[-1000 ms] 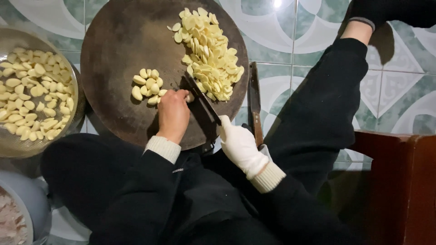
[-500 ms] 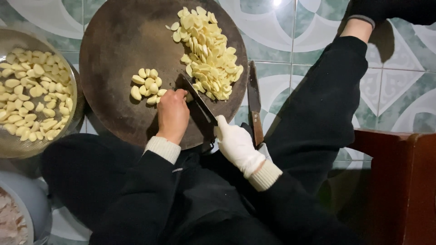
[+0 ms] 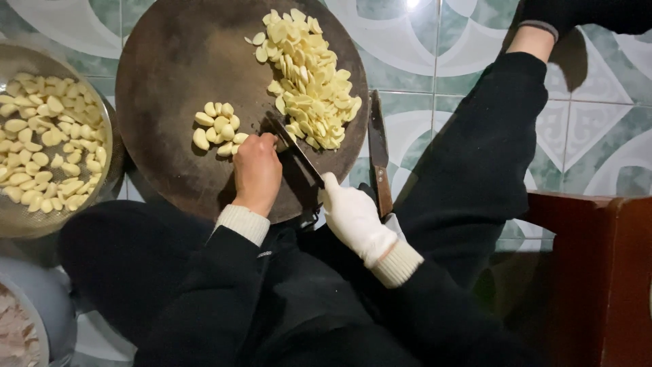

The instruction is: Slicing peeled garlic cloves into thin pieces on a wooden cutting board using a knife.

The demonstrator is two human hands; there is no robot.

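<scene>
Right hand (image 3: 353, 217), white-gloved, grips knife (image 3: 295, 146) handle, blade on round board (image 3: 170, 54); bare left hand (image 3: 257, 170) pins a garlic clove by the blade, fingers curled.

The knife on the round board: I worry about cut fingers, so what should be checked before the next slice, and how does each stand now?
1. Right hand, gloved, grips the knife handle: ok.
2. Left hand bare, right beside the blade: not ok.
3. Left fingertips curled back: cannot tell.
4. Whole cloves lie within the left hand's reach: ok.
5. Sliced pile lies beyond the blade: ok.
6. Spare knife rests at the board's edge, apart from both hands: ok.
</scene>
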